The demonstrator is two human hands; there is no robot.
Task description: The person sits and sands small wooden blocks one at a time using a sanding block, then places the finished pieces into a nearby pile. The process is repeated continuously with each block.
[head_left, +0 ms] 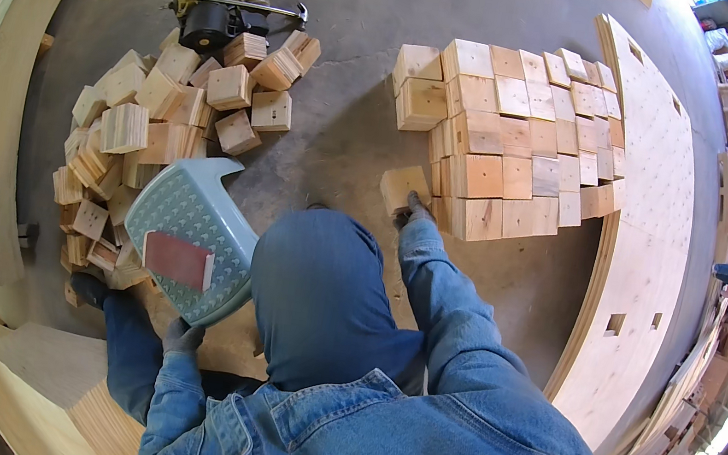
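My right hand (pixel 413 210), in a dark glove, grips a square wooden block (pixel 403 186) by its near edge. That block is beside the near left corner of a stack of wooden blocks (pixel 498 144) set in rows. At lower left my gloved left hand (pixel 182 335) is closed at the near corner of a light blue plastic stool (pixel 229 225); its fingertips are partly hidden. On the stool's patterned top lies a flat dark red piece (pixel 177 260) with a pale edge.
Left of the stool spreads a loose heap of wooden blocks (pixel 125 129). A nail gun (pixel 211 23) and a hammer (pixel 269 8) lie behind the heap. Large plywood panels (pixel 649 221) with cut-out holes flank the stack on the right; long boards (pixel 7 84) line the left.
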